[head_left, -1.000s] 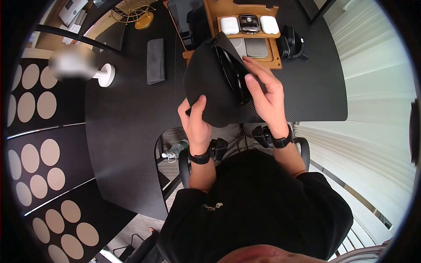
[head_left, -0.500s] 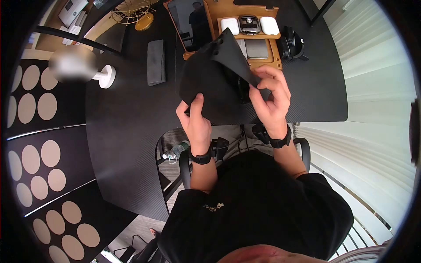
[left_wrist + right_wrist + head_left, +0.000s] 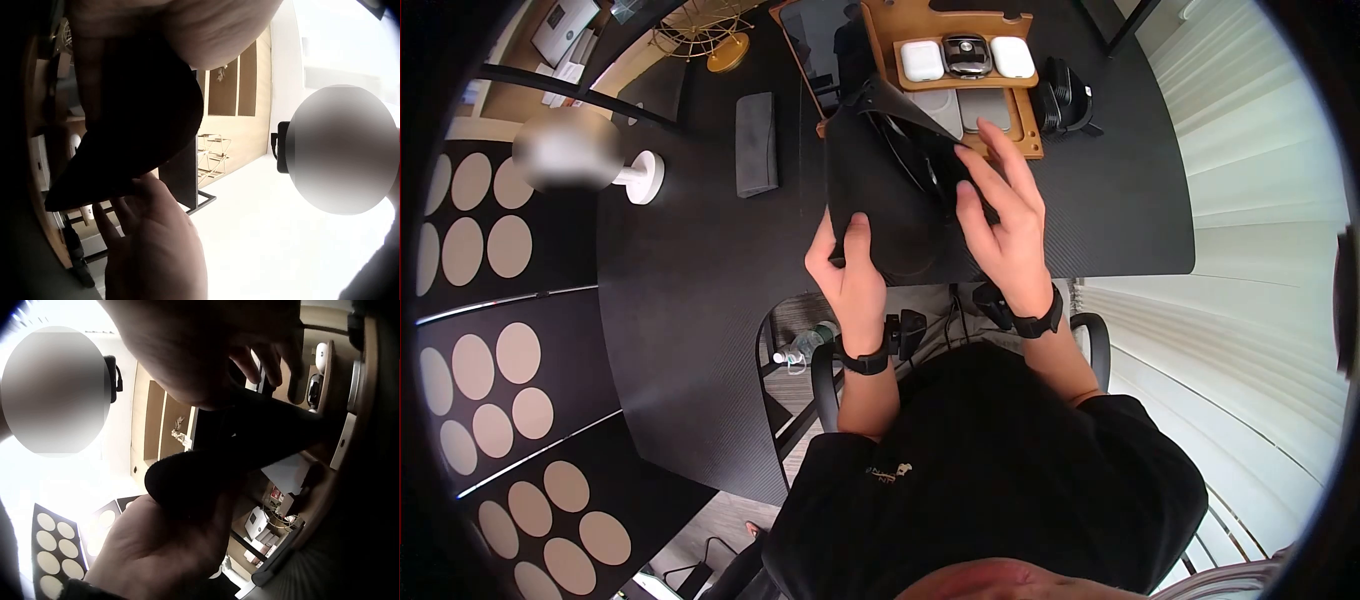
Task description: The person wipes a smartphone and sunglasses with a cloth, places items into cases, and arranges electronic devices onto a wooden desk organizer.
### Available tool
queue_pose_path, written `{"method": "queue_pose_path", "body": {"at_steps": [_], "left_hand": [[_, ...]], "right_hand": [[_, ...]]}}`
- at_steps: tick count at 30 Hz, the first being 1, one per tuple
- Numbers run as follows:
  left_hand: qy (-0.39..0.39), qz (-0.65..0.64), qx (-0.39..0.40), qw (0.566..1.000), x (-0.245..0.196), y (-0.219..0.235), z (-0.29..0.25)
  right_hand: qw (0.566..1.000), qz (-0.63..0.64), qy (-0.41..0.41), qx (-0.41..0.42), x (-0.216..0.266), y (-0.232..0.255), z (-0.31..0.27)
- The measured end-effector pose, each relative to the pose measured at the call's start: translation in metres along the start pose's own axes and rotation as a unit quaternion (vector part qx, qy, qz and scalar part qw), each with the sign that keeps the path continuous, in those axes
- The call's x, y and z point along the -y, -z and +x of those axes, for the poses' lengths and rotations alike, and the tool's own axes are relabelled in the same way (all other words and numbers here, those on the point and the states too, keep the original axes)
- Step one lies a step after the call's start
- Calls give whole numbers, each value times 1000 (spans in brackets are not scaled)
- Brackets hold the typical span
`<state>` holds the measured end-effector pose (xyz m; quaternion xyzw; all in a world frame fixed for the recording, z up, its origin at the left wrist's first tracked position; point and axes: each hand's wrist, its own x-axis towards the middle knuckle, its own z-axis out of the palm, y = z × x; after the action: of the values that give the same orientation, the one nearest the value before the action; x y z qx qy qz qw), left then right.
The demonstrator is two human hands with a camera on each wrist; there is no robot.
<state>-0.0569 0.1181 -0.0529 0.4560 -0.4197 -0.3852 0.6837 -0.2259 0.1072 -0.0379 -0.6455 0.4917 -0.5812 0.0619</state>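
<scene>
A black soft-sided case (image 3: 870, 190) is held in front of me over the desk edge, its flap lifted on the right. Inside the opening sits a glossy black curved piece (image 3: 900, 150) that looks like the frame of sunglasses. My left hand (image 3: 853, 290) grips the case's left lower side, thumb on top and fingers partly hidden underneath. Fairly straight fingers of my right hand (image 3: 1012, 225) lie at the flap's right edge, the index fingertip on it and the thumb apart from it. In the left wrist view the dark case (image 3: 150, 125) spans between both hands.
Behind the case stands a wooden organizer (image 3: 1025, 125) with two white earphone cases (image 3: 1012, 57) and a watch (image 3: 967, 56); a tablet (image 3: 812, 45) leans at its left. Glasses (image 3: 1068, 97) lie to its right. On the desk's left are a grey glasses case (image 3: 756, 145) and a white stand (image 3: 645, 178).
The flap was folded over farther half a second ago, with the right fingers curled at it; now those fingers are straighter and the opening shows more. The left hand keeps its grip.
</scene>
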Motion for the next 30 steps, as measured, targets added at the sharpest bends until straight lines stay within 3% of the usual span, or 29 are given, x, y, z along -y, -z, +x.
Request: {"method": "queue_pose_path", "body": {"at_steps": [3, 7, 9, 14, 18, 24, 26, 27, 29, 30], "left_hand": [[-12, -7, 13, 1000, -6, -3, -1], [-6, -8, 59, 998, -13, -5, -2], [-58, 61, 103, 991, -16, -7, -2], [-29, 123, 181, 975, -21, -6, -1], [-44, 142, 185, 972, -20, -9, -1], [-35, 135, 177, 974, -11, -6, 3], [-27, 149, 169, 974, -13, -5, 5], [-27, 149, 169, 974, -12, -4, 7], [-37, 124, 144, 981, -10, 1, 10], [-16, 101, 113, 988, -14, 1, 10]], "right_hand": [[998, -59, 20, 31, 6, 6, 6], [996, -40, -41, 64, 12, 5, 6], [995, -34, -60, 74, 11, 4, 5], [993, -6, -83, 86, 9, 4, 3], [994, 34, -83, 58, 5, 1, -1], [975, 153, -150, 61, 0, 5, -3], [938, 267, -215, 45, 5, 11, 2], [939, 267, -214, 44, 6, 14, 3], [846, 440, -302, 18, 4, 22, 4], [871, 388, -301, 28, -1, 27, 0]]}}
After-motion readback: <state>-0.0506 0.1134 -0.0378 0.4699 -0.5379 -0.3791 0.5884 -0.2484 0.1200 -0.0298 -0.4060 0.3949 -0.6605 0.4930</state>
